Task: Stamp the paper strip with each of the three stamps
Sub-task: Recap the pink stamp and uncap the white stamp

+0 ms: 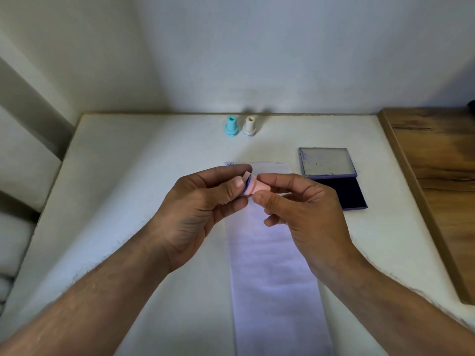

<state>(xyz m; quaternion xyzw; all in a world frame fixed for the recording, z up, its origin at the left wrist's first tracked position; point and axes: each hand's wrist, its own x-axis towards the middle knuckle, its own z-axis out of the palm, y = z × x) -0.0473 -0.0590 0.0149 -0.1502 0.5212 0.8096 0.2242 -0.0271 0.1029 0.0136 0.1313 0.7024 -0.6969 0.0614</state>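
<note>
Pink plastic marks the stamp (257, 187) held above the table, lying on its side between both hands with its blue-inked face turned toward the left hand (203, 201). That hand's thumb and fingers are closed around a small pink cap (246, 176) at the stamp's inked end; whether the cap is fully off or partly seated cannot be told. The right hand (295, 201) pinches the stamp's body between thumb and forefinger, the other fingers curled loosely below. Under the hands a long white paper strip (272, 278) runs down the white table (128, 176) toward the viewer, with a faint blue mark (229, 164) at its far left corner. At the table's back edge a teal stamp (231, 126) and a cream stamp (249, 127) stand upright just beside each other. Right of the strip lies an open ink pad (344, 192), its dark pad nearest and its lid (326, 161) folded back. A wooden surface (437, 163) borders the table on the right.
</note>
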